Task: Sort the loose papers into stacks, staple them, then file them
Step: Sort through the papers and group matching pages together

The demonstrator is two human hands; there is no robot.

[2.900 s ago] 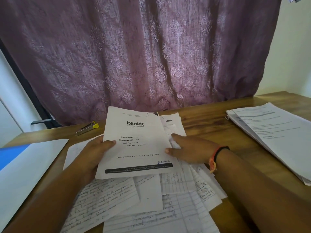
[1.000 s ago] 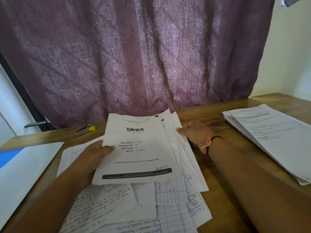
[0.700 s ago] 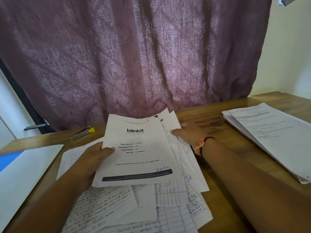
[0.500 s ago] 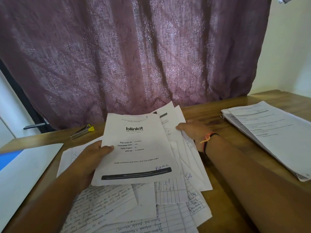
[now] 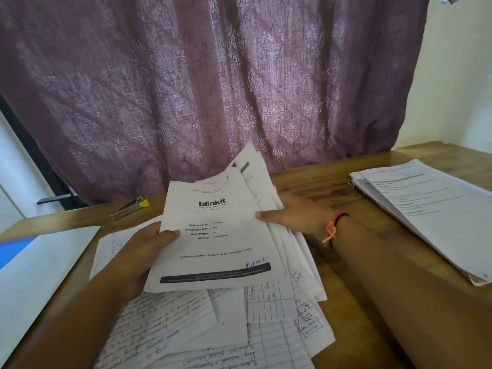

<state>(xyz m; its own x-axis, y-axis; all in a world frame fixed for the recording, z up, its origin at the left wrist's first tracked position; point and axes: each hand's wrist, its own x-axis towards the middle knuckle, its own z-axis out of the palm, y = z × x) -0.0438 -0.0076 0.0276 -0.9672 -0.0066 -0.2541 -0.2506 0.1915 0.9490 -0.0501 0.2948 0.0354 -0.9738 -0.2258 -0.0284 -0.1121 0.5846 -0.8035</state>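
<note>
Head view, I record left hand [image 5: 149, 246] pinching blinkit sheet [image 5: 218, 241] at nine o'clock, right hand [image 5: 295, 217] gripping fanned papers [image 5: 257, 177] at three o'clock.

Curtain [image 5: 213, 89], far: woven cloth, matt, the raised pattern catching a faint sheen.
Table [image 5: 332, 187]: wood, visible grain, low satin finish.
Printed sheet [image 5: 213, 249], centre: smooth matt paper, slightly curled.
Loose papers [image 5: 266, 342], near: thin matt paper, ruled, edges creased.
Stack [image 5: 426, 209], right: matt paper.
Stapler [image 5: 130, 207], far left: shiny metal body, yellow plastic tip.
Folder [image 5: 40, 275], left: smooth white and blue surface, material unclear.
Wrist bands [image 5: 332, 230]: thread.
</note>
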